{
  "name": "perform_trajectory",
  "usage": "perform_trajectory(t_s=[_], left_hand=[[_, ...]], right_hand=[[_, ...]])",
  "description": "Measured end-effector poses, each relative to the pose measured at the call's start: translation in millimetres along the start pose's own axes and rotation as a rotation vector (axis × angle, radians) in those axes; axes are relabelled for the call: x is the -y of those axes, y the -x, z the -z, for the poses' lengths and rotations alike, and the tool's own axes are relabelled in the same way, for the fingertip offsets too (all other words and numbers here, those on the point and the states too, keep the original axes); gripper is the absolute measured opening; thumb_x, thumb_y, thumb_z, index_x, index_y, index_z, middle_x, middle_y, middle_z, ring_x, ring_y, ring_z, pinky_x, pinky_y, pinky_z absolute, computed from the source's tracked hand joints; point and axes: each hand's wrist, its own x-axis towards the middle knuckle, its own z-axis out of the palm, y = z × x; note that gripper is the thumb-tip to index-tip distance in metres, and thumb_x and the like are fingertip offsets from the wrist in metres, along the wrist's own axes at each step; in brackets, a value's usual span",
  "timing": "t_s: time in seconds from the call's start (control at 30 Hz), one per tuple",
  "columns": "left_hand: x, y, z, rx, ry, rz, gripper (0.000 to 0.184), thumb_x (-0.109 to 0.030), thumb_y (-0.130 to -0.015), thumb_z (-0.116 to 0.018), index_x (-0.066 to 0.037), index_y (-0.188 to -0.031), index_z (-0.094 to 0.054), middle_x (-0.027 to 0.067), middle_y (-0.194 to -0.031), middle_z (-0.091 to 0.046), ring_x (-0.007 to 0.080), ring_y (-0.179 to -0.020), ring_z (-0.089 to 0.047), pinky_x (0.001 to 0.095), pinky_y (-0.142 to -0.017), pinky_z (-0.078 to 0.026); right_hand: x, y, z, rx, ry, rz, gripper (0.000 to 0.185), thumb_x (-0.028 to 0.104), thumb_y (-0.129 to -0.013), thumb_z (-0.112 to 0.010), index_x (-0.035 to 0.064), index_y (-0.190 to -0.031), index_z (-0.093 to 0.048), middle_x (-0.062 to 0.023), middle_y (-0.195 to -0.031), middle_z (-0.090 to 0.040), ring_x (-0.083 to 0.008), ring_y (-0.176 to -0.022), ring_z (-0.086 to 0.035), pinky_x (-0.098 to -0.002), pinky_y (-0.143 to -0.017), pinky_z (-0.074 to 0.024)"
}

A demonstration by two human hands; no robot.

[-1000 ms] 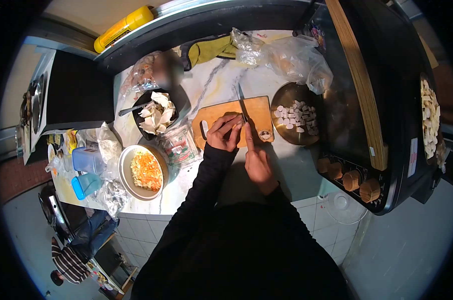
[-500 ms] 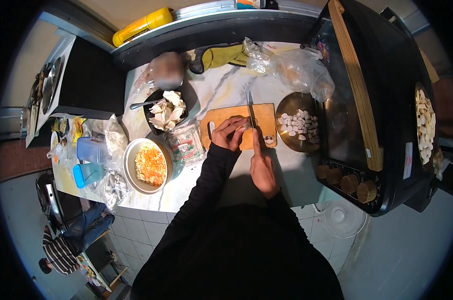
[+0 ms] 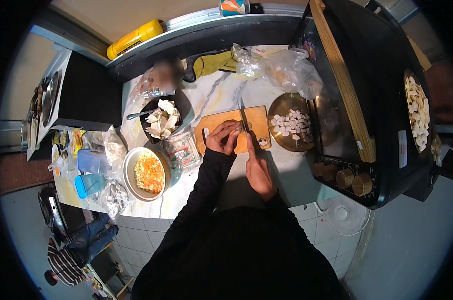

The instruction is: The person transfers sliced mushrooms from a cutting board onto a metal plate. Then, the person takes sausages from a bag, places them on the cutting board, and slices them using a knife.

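Note:
My right hand (image 3: 259,172) is closed on a knife (image 3: 243,114), its forefinger stretched along it and the blade pointing away from me over the wooden cutting board (image 3: 215,117). Beside the blade, the fingers of my left hand (image 3: 225,137) pinch a small piece of food that they mostly hide. A small pale piece (image 3: 262,142) lies near the board's right edge. Right of the board a round metal pan (image 3: 288,101) holds white cut pieces (image 3: 290,123).
Left of the board are a black bowl of pale wrappers (image 3: 162,120), a pot of shredded vegetables (image 3: 149,172) and plastic containers (image 3: 92,162). A black oven (image 3: 346,115) stands right. A seated person (image 3: 69,265) is at lower left.
The camera view has shifted a little between frames. Both hands stay at the board, with the knife beside my left fingers throughout.

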Motion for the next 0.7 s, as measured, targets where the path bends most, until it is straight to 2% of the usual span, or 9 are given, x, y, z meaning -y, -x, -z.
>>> perform_trajectory(t_s=[0.07,0.1,0.17,0.2,0.23,0.3,0.37,0.47,0.7], left_hand=[[1,-1,0,-0.002,-0.005,-0.015,0.02,-0.009,-0.082,-0.065,-0.002,-0.101,-0.068,0.0133,-0.099,-0.066,0.0251,-0.087,-0.065,0.0285,-0.076,-0.05],[1,-1,0,-0.008,-0.014,-0.029,0.02,-0.009,-0.082,-0.065,-0.002,-0.101,-0.068,0.0131,-0.099,-0.066,0.0253,-0.088,-0.065,0.0286,-0.077,-0.05],[3,1,0,-0.009,-0.01,-0.02,0.02,-0.009,-0.082,-0.065,-0.002,-0.1,-0.068,0.0131,-0.1,-0.066,0.0255,-0.088,-0.065,0.0285,-0.077,-0.05],[2,0,0,-0.01,-0.007,-0.013,0.02,-0.009,-0.082,-0.065,-0.002,-0.1,-0.068,0.013,-0.1,-0.066,0.0257,-0.089,-0.065,0.0285,-0.077,-0.05],[2,-1,0,-0.014,-0.005,-0.014,0.02,-0.009,-0.082,-0.065,-0.002,-0.1,-0.068,0.013,-0.1,-0.066,0.0257,-0.089,-0.065,0.0285,-0.077,-0.05],[1,-1,-1,-0.02,-0.006,-0.018,0.02,-0.009,-0.082,-0.065,-0.002,-0.101,-0.068,0.013,-0.1,-0.066,0.0255,-0.089,-0.065,0.0286,-0.077,-0.05],[2,0,-1,-0.018,-0.001,-0.017,0.02,-0.009,-0.082,-0.065,-0.002,-0.101,-0.068,0.013,-0.1,-0.066,0.0255,-0.089,-0.065,0.0287,-0.077,-0.05],[2,0,0,-0.014,-0.001,0.002,0.021,-0.009,-0.081,-0.065,-0.003,-0.101,-0.068,0.0131,-0.1,-0.066,0.0253,-0.089,-0.065,0.0286,-0.077,-0.051],[1,0,-1,-0.019,-0.005,-0.022,0.021,-0.008,-0.082,-0.065,-0.001,-0.101,-0.068,0.0129,-0.1,-0.066,0.0246,-0.088,-0.065,0.0279,-0.077,-0.051]], right_hand=[[-17,-2,-11,-0.218,0.043,0.136,0.082,-0.01,-0.078,-0.043,0.0114,-0.148,-0.008,-0.0237,-0.073,-0.056,-0.0379,-0.061,-0.056,-0.0454,-0.062,-0.0451],[-15,3,-10,-0.217,0.042,0.132,0.082,-0.01,-0.078,-0.043,0.0114,-0.148,-0.008,-0.0237,-0.073,-0.056,-0.0379,-0.061,-0.056,-0.0454,-0.062,-0.0451],[-9,9,-4,-0.482,-0.156,-0.038,0.08,-0.01,-0.078,-0.041,0.0087,-0.148,-0.008,-0.019,-0.056,-0.042,-0.0317,-0.049,-0.047,-0.0402,-0.051,-0.0402],[-12,6,-7,-0.591,-0.03,0.019,0.08,-0.011,-0.077,-0.039,0.0066,-0.147,-0.008,-0.0178,-0.055,-0.041,-0.0292,-0.048,-0.046,-0.0384,-0.05,-0.0404],[-16,6,-10,-0.59,-0.026,0.023,0.08,-0.011,-0.077,-0.039,0.0066,-0.147,-0.008,-0.0178,-0.055,-0.041,-0.0292,-0.048,-0.046,-0.0384,-0.05,-0.0404],[-18,9,-16,-0.385,-0.092,0.142,0.079,-0.01,-0.077,-0.04,0.0065,-0.147,-0.008,-0.0186,-0.059,-0.041,-0.0289,-0.048,-0.045,-0.0392,-0.051,-0.0405],[-17,3,-22,-0.451,0.037,0.213,0.079,-0.009,-0.078,-0.04,0.0099,-0.148,-0.009,-0.0226,-0.068,-0.049,-0.0322,-0.05,-0.048,-0.0401,-0.052,-0.0406],[-18,4,-27,-0.291,-0.001,0.18,0.078,-0.009,-0.078,-0.038,0.0125,-0.148,-0.011,-0.0258,-0.104,-0.055,-0.0392,-0.058,-0.054,-0.0415,-0.054,-0.0423],[-17,-1,-18,-0.2,-0.123,0.158,0.079,-0.009,-0.077,-0.038,0.0118,-0.148,-0.011,-0.0253,-0.117,-0.05,-0.0397,-0.062,-0.056,-0.0417,-0.056,-0.0451]])
